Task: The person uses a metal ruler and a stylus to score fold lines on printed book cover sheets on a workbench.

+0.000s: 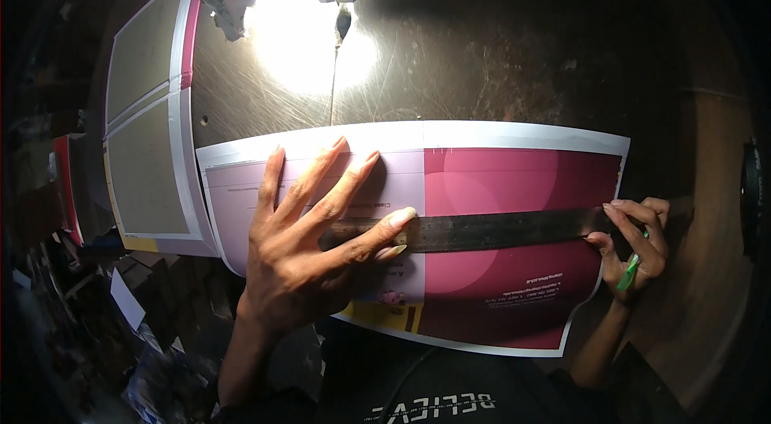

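A: What are the two hands busy with?

B: A dark, straight ruler [506, 230], lying across a printed sheet [498, 175] on the table [522, 87]. It runs from under the left hand [309, 251] to the right hand [638, 243]

A: How does the left one stand?

B: Spread flat, palm down, over the pale lilac half. Three fingertips reach toward the sheet's far white margin; the index finger lies over the ruler, and the thumb tip shows just below it

A: And the right?

B: It pinches the ruler's far end, fingers on one long edge and thumb on the other. A slim green object [630, 271] is tucked in that hand too; I can't tell what kind it is

A: Anything around them?

B: Left of the sheet, right beside its edge, lies a cover with two grey panels [148, 167]. Beyond the sheet, a bright light [293, 6] glares on the scratched tabletop
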